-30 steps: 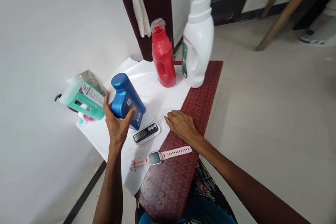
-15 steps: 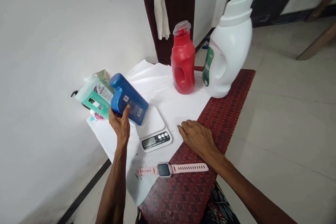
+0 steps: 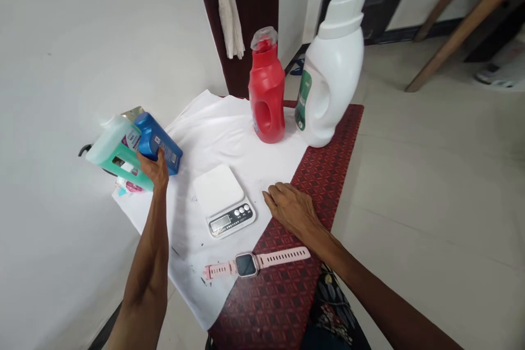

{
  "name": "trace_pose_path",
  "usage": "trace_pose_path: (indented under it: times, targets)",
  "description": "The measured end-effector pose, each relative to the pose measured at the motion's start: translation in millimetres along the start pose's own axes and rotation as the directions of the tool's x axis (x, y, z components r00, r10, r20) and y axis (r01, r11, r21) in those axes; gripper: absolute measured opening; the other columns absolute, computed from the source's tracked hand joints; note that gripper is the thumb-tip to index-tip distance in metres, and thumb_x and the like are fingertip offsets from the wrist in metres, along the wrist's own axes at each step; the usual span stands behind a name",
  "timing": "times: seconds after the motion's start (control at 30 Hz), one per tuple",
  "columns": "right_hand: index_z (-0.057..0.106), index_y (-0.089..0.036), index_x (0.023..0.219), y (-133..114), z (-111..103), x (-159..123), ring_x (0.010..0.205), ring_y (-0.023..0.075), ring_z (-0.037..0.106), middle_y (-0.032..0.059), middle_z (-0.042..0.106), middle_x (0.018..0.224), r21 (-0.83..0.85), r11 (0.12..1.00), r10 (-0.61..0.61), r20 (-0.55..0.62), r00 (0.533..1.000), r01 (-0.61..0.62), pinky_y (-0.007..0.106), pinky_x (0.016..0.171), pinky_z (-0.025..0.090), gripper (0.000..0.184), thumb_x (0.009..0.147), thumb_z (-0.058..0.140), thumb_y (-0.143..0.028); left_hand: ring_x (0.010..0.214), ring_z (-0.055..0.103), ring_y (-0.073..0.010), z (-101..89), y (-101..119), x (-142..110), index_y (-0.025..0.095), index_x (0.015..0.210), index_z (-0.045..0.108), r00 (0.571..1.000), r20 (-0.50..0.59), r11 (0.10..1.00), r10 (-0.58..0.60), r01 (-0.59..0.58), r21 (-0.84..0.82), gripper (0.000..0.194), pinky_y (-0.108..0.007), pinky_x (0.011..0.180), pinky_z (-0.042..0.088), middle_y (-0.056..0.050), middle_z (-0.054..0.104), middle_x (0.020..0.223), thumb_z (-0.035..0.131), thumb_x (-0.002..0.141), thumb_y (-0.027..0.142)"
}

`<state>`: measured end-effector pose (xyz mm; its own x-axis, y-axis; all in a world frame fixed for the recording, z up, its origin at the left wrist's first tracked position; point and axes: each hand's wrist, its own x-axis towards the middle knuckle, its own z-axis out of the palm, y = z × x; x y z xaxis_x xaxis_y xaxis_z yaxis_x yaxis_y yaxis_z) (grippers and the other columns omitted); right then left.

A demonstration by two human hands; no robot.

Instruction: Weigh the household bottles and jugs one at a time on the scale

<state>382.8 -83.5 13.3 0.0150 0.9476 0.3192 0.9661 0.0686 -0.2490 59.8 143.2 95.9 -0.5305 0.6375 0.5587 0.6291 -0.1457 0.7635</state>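
My left hand [image 3: 153, 168] is closed round a blue bottle [image 3: 163, 145], thumb on its near side, the other fingers hidden behind it. The bottle leans beside a green translucent jug [image 3: 115, 150] at the table's left end. To the right of them lies a white kitchen scale [image 3: 221, 191] with nothing on its plate. My right hand [image 3: 290, 205] rests on the table right of the scale, its fingers curled under, and I cannot make out anything in them. Nearer to me lies a smartwatch [image 3: 246, 265] with a pink strap, stretched out flat.
A red handled bottle [image 3: 267, 93] and a large white jug [image 3: 338, 71] stand at the table's far side. White cloth [image 3: 197, 126] covers part of the red patterned tabletop [image 3: 266, 306]. A wall [image 3: 61, 65] borders the left; a towel [image 3: 231, 19] hangs on the door handle.
My left hand has carried the blue bottle left, from beside the scale to the green jug. The right hand stays at its spot on the table. The whole view has shifted slightly.
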Motion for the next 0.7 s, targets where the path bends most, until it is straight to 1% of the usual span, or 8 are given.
trace_pose_path:
  times: [0.13,0.27,0.37,0.43,0.47,0.53,0.6,0.7]
  targets:
    - [0.077,-0.016,0.094,-5,-10,3,0.096,0.0209,0.070,0.0105,0.077,0.096,0.006,0.999,0.048,0.106,0.993,-0.048,0.030,0.068,0.037,0.033,0.111,0.051,-0.026,0.122,0.071,-0.0398,8.0,4,4,0.021,0.127,0.055,0.999,0.047,1.000,-0.005,0.005,-0.004,0.062,-0.061,0.112,0.054,-0.018,0.071,0.126,0.086,0.079,0.043]
    - [0.077,-0.016,0.101,-8,-16,6,0.103,0.0221,0.070,0.0114,0.077,0.104,0.033,0.996,0.080,0.172,0.982,-0.087,0.031,0.073,0.040,0.033,0.113,0.048,-0.026,0.135,0.062,-0.0458,-4.5,19,-2,0.016,0.134,0.052,0.998,0.063,1.000,0.004,-0.004,-0.011,0.077,-0.067,0.120,0.045,-0.025,0.064,0.137,0.090,0.073,0.045]
    - [0.077,-0.015,0.105,-7,-15,5,0.106,0.0228,0.069,0.0124,0.077,0.108,0.067,0.994,0.078,0.180,0.980,-0.091,0.032,0.073,0.040,0.033,0.113,0.047,-0.027,0.151,0.043,-0.0513,-16.3,40,-18,0.009,0.143,0.046,0.988,0.007,0.987,0.153,-0.154,0.054,0.093,-0.068,0.129,0.031,-0.033,0.048,0.153,0.092,0.073,0.049]
    - [0.076,-0.016,0.105,-6,-11,4,0.106,0.0232,0.068,0.0129,0.076,0.109,0.094,0.991,0.076,0.183,0.980,-0.094,0.032,0.074,0.041,0.033,0.113,0.046,-0.026,0.155,0.036,-0.0513,-14.8,64,-38,0.009,0.148,0.044,0.952,0.008,0.950,0.306,-0.306,0.069,0.095,-0.067,0.131,0.024,-0.032,0.042,0.158,0.089,0.077,0.053]
    - [0.076,-0.016,0.104,-5,-8,3,0.106,0.0234,0.067,0.0131,0.075,0.109,0.107,0.990,0.074,0.183,0.980,-0.095,0.032,0.075,0.042,0.033,0.113,0.046,-0.026,0.154,0.039,-0.0493,-9.7,79,-50,0.010,0.148,0.045,0.929,0.049,0.929,0.367,-0.369,0.036,0.092,-0.067,0.131,0.025,-0.030,0.045,0.157,0.087,0.079,0.054]
    - [0.075,-0.016,0.106,-3,-1,1,0.105,0.0239,0.066,0.0134,0.074,0.110,0.134,0.987,0.063,0.167,0.984,-0.086,0.032,0.077,0.044,0.030,0.113,0.047,-0.025,0.141,0.054,-0.0417,9.0,114,-78,0.015,0.143,0.050,0.880,0.202,0.903,0.430,-0.417,-0.105,0.081,-0.063,0.125,0.037,-0.023,0.056,0.147,0.084,0.082,0.055]
    - [0.074,-0.016,0.109,-1,6,-1,0.107,0.0248,0.065,0.0137,0.073,0.113,0.157,0.986,0.035,0.134,0.990,-0.056,0.033,0.081,0.047,0.024,0.110,0.050,-0.022,0.121,0.067,-0.0323,35.9,151,-108,0.020,0.134,0.057,0.829,0.397,0.914,0.394,-0.305,-0.268,0.067,-0.053,0.111,0.052,-0.018,0.066,0.136,0.080,0.085,0.058]
    - [0.073,-0.017,0.115,0,12,-2,0.109,0.0262,0.064,0.0143,0.072,0.116,0.190,0.981,0.004,0.120,0.993,-0.027,0.034,0.084,0.050,0.019,0.107,0.056,-0.020,0.108,0.071,-0.0268,79.7,200,-145,0.020,0.119,0.063,0.750,0.574,0.914,0.328,-0.098,-0.395,0.056,-0.042,0.095,0.058,-0.016,0.071,0.128,0.081,0.085,0.061]
